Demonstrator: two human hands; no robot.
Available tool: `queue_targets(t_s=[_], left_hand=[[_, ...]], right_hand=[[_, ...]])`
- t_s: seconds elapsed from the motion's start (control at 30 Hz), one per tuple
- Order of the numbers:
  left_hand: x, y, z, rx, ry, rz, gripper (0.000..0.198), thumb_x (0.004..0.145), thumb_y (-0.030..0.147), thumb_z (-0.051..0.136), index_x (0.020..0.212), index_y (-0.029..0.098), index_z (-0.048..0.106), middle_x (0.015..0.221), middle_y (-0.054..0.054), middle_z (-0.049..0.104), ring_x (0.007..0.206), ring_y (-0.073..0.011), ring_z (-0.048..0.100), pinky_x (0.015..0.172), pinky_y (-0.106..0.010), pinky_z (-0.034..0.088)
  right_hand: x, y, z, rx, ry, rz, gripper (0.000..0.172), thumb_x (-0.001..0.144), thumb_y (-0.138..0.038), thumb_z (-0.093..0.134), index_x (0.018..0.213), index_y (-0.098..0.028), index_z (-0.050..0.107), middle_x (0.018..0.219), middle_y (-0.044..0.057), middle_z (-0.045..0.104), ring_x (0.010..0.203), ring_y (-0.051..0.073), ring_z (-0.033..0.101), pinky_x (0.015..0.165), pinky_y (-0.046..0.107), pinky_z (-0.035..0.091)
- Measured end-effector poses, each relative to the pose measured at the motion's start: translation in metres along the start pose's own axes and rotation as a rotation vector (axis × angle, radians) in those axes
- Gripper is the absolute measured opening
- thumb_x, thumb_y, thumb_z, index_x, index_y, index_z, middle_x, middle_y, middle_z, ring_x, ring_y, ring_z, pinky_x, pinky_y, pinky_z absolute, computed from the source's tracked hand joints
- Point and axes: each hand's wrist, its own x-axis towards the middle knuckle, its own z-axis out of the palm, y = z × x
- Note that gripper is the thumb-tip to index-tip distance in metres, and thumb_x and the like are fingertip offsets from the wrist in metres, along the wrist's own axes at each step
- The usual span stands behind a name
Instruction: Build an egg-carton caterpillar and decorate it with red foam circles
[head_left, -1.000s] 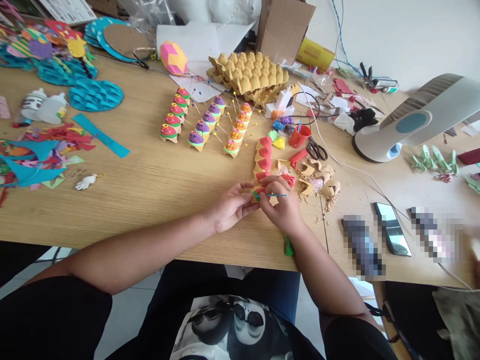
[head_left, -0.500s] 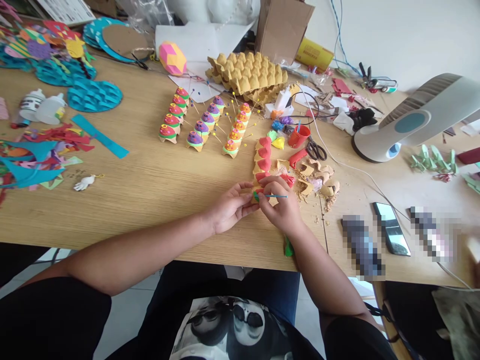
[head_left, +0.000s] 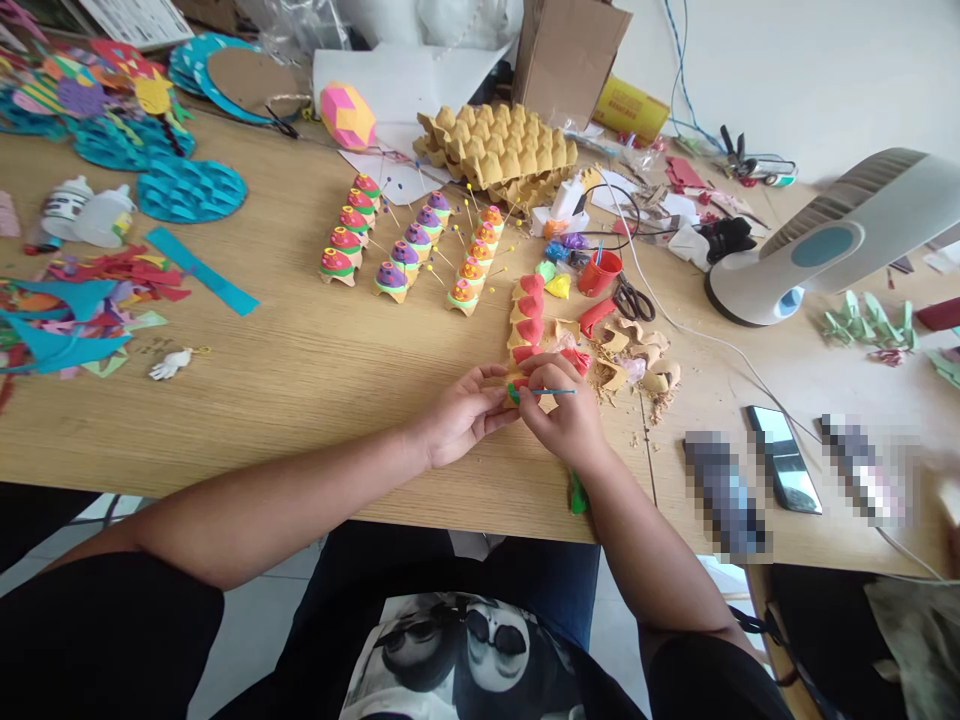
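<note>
A strip of egg-carton cups topped in red (head_left: 529,308) runs away from me at the centre of the table. My left hand (head_left: 469,412) has its fingers around the near end of this strip, where some green material (head_left: 514,392) shows. Over that same end, my right hand (head_left: 561,405) pinches a thin blue stick (head_left: 555,392), its tip touching or close to the green. Further left stand three decorated carton strips: red and green (head_left: 349,225), purple (head_left: 411,245), and orange and yellow (head_left: 477,255).
Carton scraps (head_left: 637,355), black scissors (head_left: 634,298) and a red cup (head_left: 598,272) lie beyond my right hand. A fan (head_left: 817,240) and a phone (head_left: 784,458) are at the right. Egg trays (head_left: 499,145) sit at the back, paper scraps (head_left: 112,290) at the left.
</note>
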Motion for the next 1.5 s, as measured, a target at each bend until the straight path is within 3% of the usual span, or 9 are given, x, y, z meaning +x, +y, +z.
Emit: queue_targets(t_s=[0.5, 0.7, 1.33, 1.5], left_hand=[[0.0003, -0.0018, -0.0025, 0.009, -0.022, 0.006, 0.026, 0.088, 0.006, 0.072, 0.108, 0.018, 0.059, 0.090, -0.002, 0.076, 0.086, -0.0139, 0.076, 0.087, -0.029, 0.061], [0.0008, -0.0018, -0.0034, 0.006, -0.014, -0.001, 0.025, 0.090, 0.005, 0.069, 0.109, 0.018, 0.059, 0.095, -0.004, 0.077, 0.087, -0.0134, 0.076, 0.089, -0.030, 0.061], [-0.0007, -0.0005, -0.0001, 0.010, 0.005, -0.001, 0.025, 0.089, 0.005, 0.070, 0.108, 0.017, 0.059, 0.090, -0.003, 0.077, 0.084, -0.0126, 0.076, 0.085, -0.028, 0.061], [-0.0001, -0.0007, -0.0013, 0.000, 0.001, 0.001, 0.026, 0.088, 0.006, 0.071, 0.107, 0.018, 0.060, 0.093, -0.003, 0.077, 0.086, -0.0138, 0.076, 0.088, -0.030, 0.061]], right_hand=[[0.0002, -0.0011, 0.0015, -0.052, -0.011, 0.021, 0.017, 0.092, -0.016, 0.060, 0.081, -0.024, 0.050, 0.110, 0.008, 0.070, 0.089, 0.021, 0.068, 0.076, 0.038, 0.054], [0.0006, 0.0017, 0.0021, 0.035, 0.033, 0.011, 0.017, 0.093, -0.018, 0.061, 0.082, -0.025, 0.050, 0.105, 0.008, 0.069, 0.100, 0.024, 0.068, 0.084, 0.042, 0.055], [0.0009, 0.0011, 0.0015, 0.011, 0.003, 0.013, 0.018, 0.092, -0.017, 0.060, 0.081, -0.024, 0.049, 0.106, 0.008, 0.069, 0.095, 0.022, 0.068, 0.080, 0.039, 0.054], [0.0021, 0.0011, -0.0004, 0.115, 0.036, 0.034, 0.016, 0.093, -0.021, 0.060, 0.080, -0.025, 0.051, 0.101, 0.007, 0.069, 0.097, 0.023, 0.067, 0.085, 0.041, 0.053]])
